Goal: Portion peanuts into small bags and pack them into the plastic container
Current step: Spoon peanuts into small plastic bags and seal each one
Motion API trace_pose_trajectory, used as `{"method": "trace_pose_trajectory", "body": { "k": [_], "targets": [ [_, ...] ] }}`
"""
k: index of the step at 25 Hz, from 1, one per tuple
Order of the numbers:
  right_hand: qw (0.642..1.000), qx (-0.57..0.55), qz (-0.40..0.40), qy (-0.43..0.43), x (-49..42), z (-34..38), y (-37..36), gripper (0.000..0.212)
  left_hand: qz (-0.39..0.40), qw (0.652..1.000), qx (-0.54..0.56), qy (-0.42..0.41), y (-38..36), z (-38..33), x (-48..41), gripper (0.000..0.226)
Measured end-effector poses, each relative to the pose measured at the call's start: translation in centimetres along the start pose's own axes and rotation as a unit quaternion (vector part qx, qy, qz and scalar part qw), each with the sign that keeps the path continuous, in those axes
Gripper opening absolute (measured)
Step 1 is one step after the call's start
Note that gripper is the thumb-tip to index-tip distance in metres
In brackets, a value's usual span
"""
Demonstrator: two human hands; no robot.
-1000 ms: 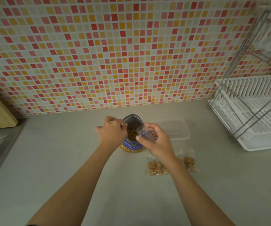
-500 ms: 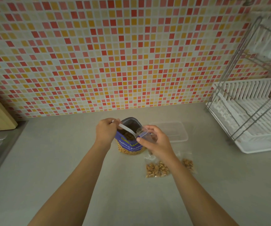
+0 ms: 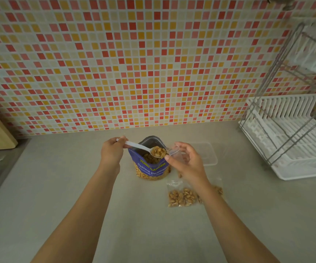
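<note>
Peanuts [image 3: 158, 152]: one heaped load on the white spoon [image 3: 134, 145] we grip in our left hand [image 3: 111, 153], over the open blue pouch [image 3: 150, 168]. Our right hand [image 3: 188, 163] pinches a clear small bag [image 3: 174, 151]. Grey counter [image 3: 73, 186]: filled bag [image 3: 181, 197], plastic container [image 3: 209, 156], white dish rack [image 3: 295, 141]. Mosaic tile wall [image 3: 134, 63] behind.

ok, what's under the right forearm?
Two small bags of peanuts on the counter. The left bag shows almost fully. The right bag is mostly covered by the right forearm, so only a few peanuts at its edge show.
</note>
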State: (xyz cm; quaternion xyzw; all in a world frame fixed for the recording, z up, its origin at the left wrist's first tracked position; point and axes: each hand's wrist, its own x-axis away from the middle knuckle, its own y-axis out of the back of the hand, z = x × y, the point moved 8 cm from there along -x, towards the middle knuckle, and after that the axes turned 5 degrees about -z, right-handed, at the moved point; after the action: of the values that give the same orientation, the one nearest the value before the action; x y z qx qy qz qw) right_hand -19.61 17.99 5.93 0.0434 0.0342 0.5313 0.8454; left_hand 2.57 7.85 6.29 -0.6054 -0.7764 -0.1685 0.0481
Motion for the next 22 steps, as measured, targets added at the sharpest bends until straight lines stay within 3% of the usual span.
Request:
{"method": "trace_pose_trajectory", "body": {
  "k": [8, 15, 19, 21, 22],
  "targets": [
    [0.981, 0.180, -0.010, 0.070, -0.6, 2.0, -1.1, 0.058, -0.020, 0.999, 0.013, 0.033, 2.6, -0.3, -1.5, 0.023],
    [0.974, 0.208, -0.029, 0.086, -1.0, 2.8, -2.9, 0.057, 0.001, 1.000, 0.015, -0.017, 3.0, -5.3, -1.2, 0.026],
    [0.978, 0.183, -0.039, 0.096, -0.9, 3.2, -3.6, 0.055, 0.009, 0.989, -0.051, -0.136, 1.9, -9.1, 1.7, 0.026],
    [0.978, 0.172, -0.050, 0.103, -0.9, 3.5, -3.6, 0.054, 0.038, 0.959, -0.109, -0.258, 1.1, -11.5, 4.4, 0.023],
    [0.980, 0.162, -0.054, 0.104, -0.8, 3.6, -3.6, 0.054, 0.050, 0.927, -0.155, -0.337, 0.4, -12.5, 6.0, 0.024]
  ]
}}
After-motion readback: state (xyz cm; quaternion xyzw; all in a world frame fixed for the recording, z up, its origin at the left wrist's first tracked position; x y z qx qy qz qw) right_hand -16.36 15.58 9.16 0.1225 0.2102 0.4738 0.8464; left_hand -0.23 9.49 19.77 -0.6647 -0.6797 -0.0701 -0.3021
